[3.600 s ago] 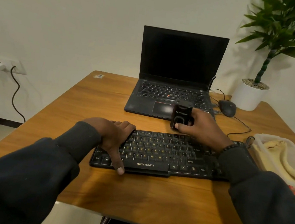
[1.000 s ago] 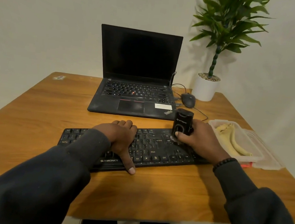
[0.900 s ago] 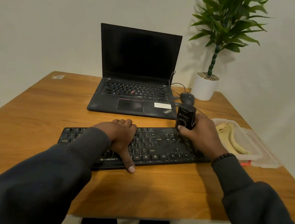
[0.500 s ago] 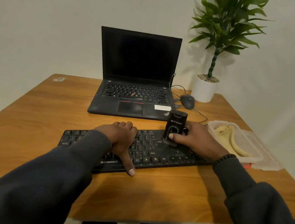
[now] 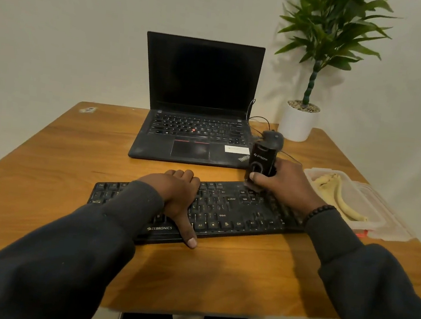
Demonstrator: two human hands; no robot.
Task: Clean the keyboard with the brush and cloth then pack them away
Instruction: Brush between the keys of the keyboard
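A black Zebronics keyboard [image 5: 226,213] lies across the wooden table [image 5: 217,273] in front of me. My left hand [image 5: 176,197] rests flat on its middle keys, thumb over the front edge, holding it down. My right hand [image 5: 285,186] grips an upright black brush [image 5: 261,161], whose lower end meets the keyboard's upper right keys. A yellow cloth [image 5: 336,197] lies inside a clear plastic box [image 5: 370,217] to the right of the keyboard.
An open black laptop [image 5: 197,105] stands behind the keyboard, with a wired mouse [image 5: 273,139] at its right. A potted plant [image 5: 300,119] occupies the far right corner. The box lid [image 5: 393,227] lies under the box near the table's right edge.
My right hand has carried the brush from the keyboard's middle-right keys toward its upper right corner. My left hand has stayed pressed on the keyboard.
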